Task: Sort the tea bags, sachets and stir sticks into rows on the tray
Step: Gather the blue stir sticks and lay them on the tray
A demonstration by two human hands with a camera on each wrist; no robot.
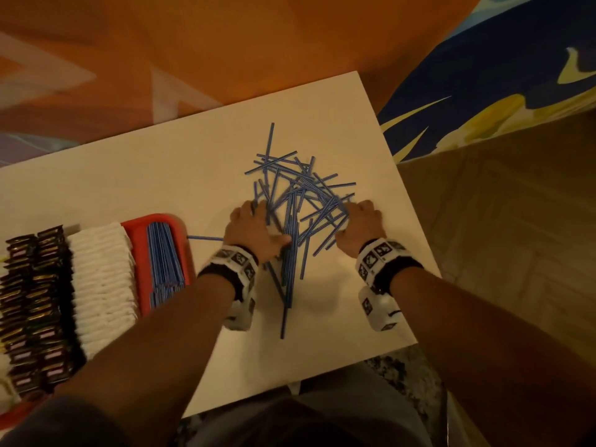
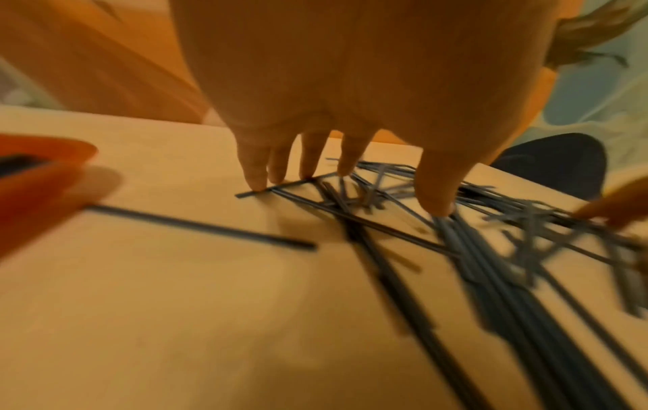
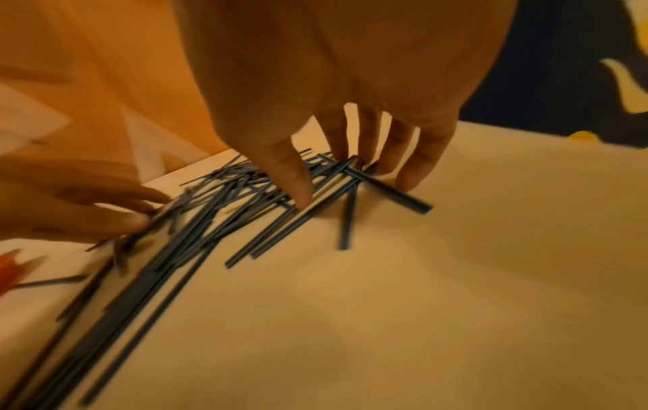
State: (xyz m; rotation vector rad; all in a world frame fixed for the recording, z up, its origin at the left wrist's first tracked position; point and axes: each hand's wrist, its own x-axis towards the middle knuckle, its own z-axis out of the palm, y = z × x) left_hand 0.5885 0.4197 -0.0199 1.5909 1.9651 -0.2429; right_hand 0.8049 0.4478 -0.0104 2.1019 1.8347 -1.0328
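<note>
Both hands bracket a loose heap of blue stir sticks [image 1: 296,201] on the white bench [image 1: 145,182]: left hand [image 1: 254,230] and right hand [image 1: 359,221] with fingers spread straight, fingertips pressing sticks, gripping none. The sticks cross at all angles; the red tray [image 1: 138,233] lies nearer the left hand.

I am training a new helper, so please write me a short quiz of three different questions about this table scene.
1. True or false: the loose pile of thin blue stir sticks lies on the red plastic tray.
2. Which row is beside the blue sticks on the tray? A) white sachets B) dark foil tea bags
3. Fill in: the left hand and right hand touch the ____.

Key: 1 false; 2 A; 3 pile.
</note>
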